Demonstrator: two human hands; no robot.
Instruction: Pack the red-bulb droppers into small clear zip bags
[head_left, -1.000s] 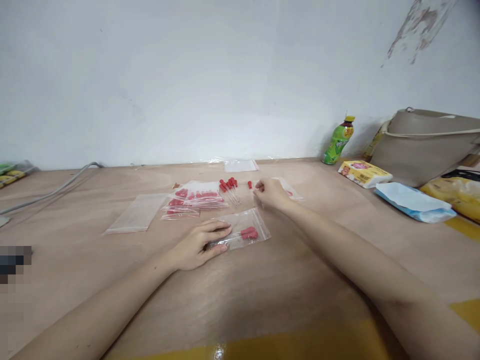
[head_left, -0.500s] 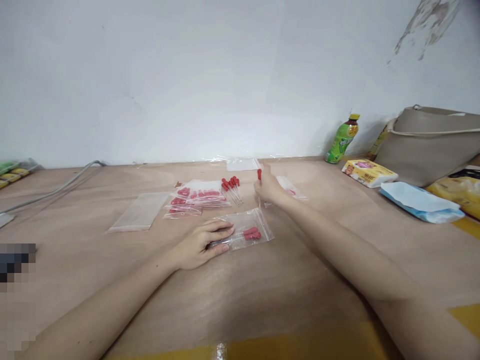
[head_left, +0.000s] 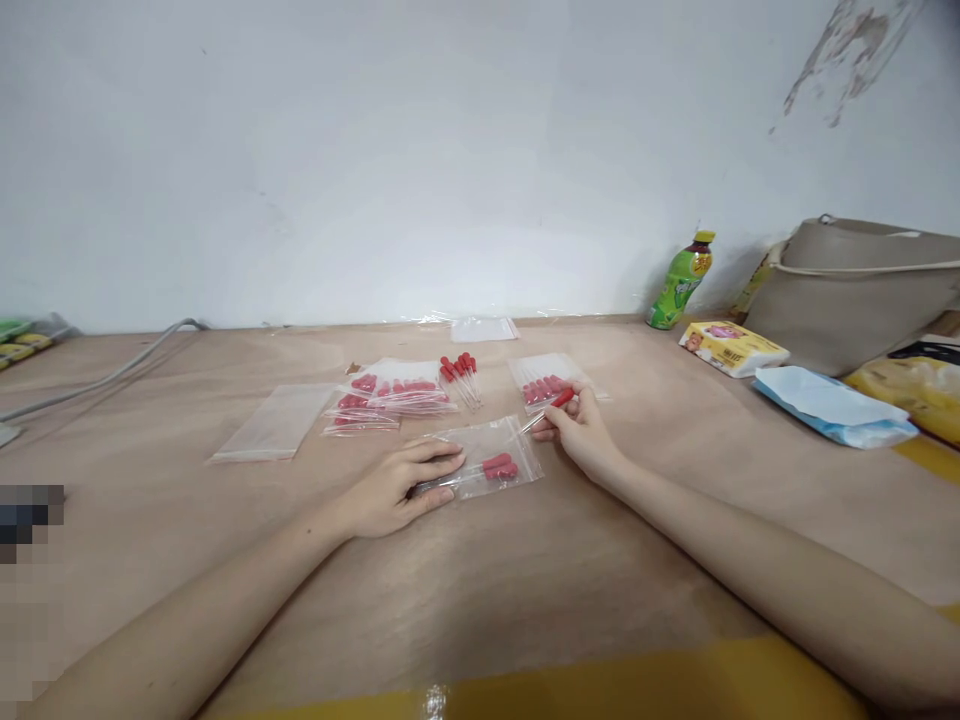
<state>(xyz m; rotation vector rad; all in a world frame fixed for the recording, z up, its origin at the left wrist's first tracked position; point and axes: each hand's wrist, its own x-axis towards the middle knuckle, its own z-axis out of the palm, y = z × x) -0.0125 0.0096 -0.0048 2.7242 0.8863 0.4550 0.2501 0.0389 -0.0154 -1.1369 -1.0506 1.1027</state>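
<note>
My left hand (head_left: 397,490) lies over the left end of a clear zip bag (head_left: 469,440), its fingers stretched out and thumb apart. Inside that bag are droppers with red rubber bulbs (head_left: 500,467); the hand partly covers their glass tubes. My right hand (head_left: 581,430) pinches a single dropper (head_left: 559,400) by its red bulb. The glass tube points down-left, its tip close to the bag's right end; whether it touches the bag I cannot tell. Several loose droppers (head_left: 461,372) lie behind the bag, near the middle.
Filled zip bags (head_left: 409,375) are piled at centre left, and another filled bag (head_left: 551,368) lies behind my right hand. Flat bags (head_left: 274,420) rest to the left. On the right stand a green bottle (head_left: 679,285), a tissue pack (head_left: 733,347) and a grey bag (head_left: 862,290).
My right hand has come back toward me and to the right with the dropper, now tilted near the bag's right end. My left hand has stayed on the bag.
</note>
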